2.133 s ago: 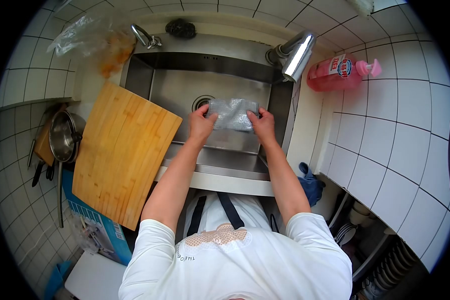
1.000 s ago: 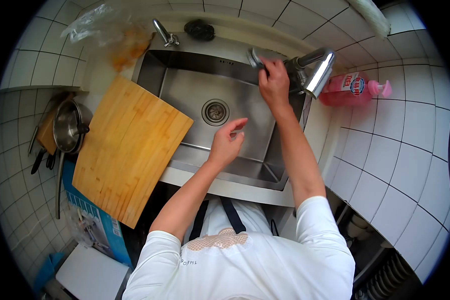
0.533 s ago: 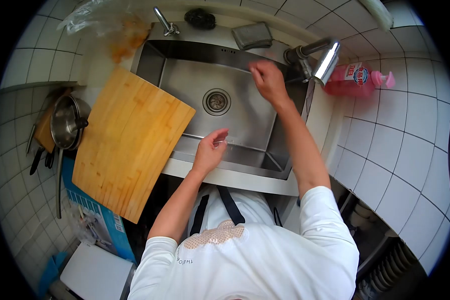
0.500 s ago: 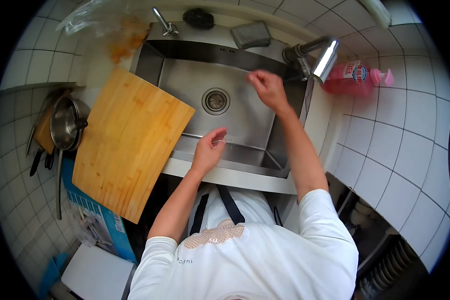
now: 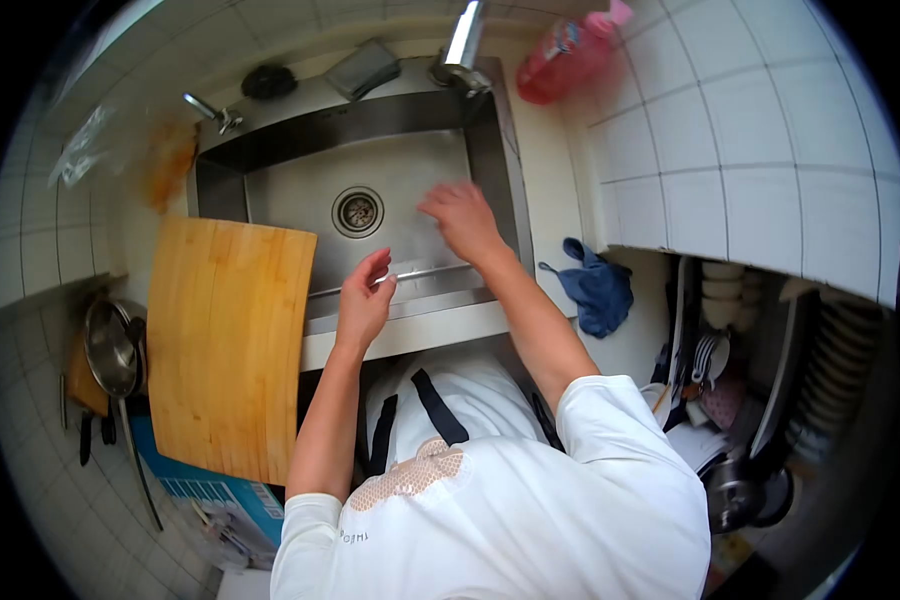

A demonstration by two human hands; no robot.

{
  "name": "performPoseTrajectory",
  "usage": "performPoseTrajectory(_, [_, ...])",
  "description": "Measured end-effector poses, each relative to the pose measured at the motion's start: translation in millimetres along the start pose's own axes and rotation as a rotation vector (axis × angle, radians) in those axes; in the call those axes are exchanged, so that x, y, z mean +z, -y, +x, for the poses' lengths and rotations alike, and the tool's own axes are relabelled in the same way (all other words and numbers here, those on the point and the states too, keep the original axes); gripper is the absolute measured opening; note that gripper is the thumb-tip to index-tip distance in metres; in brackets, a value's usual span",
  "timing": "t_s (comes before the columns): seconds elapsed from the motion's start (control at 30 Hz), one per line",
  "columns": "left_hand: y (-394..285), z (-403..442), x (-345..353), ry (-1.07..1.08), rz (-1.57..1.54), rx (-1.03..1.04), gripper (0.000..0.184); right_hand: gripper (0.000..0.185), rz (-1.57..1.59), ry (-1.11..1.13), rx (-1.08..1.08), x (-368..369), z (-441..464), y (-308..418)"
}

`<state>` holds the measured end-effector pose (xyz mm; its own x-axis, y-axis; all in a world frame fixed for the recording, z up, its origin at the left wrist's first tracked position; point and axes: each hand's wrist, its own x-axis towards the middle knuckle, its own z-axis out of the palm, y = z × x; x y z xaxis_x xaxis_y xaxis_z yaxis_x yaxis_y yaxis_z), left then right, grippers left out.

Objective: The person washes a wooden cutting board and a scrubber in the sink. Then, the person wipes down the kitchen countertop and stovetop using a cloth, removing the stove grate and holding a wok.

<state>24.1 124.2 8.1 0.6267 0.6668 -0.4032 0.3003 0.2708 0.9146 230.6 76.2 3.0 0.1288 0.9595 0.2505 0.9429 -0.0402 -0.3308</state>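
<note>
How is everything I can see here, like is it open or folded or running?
Left hand: open, fingers curled
Right hand: open, blurred
Gray cloth: folded
Blue cloth: crumpled
Big faucet: not running
Drain: uncovered
Sink: not filled
Cutting board: bare

Yellow-brown cutting board (image 5: 228, 350), pink soap bottle (image 5: 568, 60), dark-blue cloth (image 5: 595, 288).
</note>
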Motion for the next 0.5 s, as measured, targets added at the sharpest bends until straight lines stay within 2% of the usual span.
performPoseTrajectory(0.03, [1,-2,-2,0.024,0.006,0.015,0.04,0.023,-0.017,-0.016,0.017,-1,-19,-8])
performPoseTrajectory(0.1, [6,-12,-9,0.027,0.017,0.012,0.039,0.021,0.464,-0.31,0.594,-26,-64,7])
performPoseTrajectory(0.17, [10,-19,-11,0.054,0.038,0.046,0.037,0.024,0.075,-0.393,0.499,-59,-121,-7])
performPoseTrajectory(0.23, [10,-26,-11,0.079,0.014,0.028,0.036,0.036,-0.333,-0.395,0.635,-76,-181,-24])
performPoseTrajectory(0.27, [11,-31,-10,0.091,0.017,0.038,0.036,0.036,-0.342,-0.406,0.643,-74,-205,-33])
performPoseTrajectory(0.33, [14,-37,-8,0.157,-0.004,0.039,0.034,0.052,-0.519,-0.282,1.083,-58,-240,-48])
performPoseTrajectory(0.37, [17,-40,-8,0.164,-0.001,0.046,0.034,0.052,-0.522,-0.291,1.088,-48,-243,-46])
performPoseTrajectory(0.43, [22,-45,-8,0.209,0.035,0.065,0.033,0.061,-0.477,-0.267,0.932,-23,-233,-33])
performPoseTrajectory(0.5, [24,-51,-6,0.213,0.036,0.064,0.033,0.057,-0.425,-0.206,0.753,-20,-199,3])
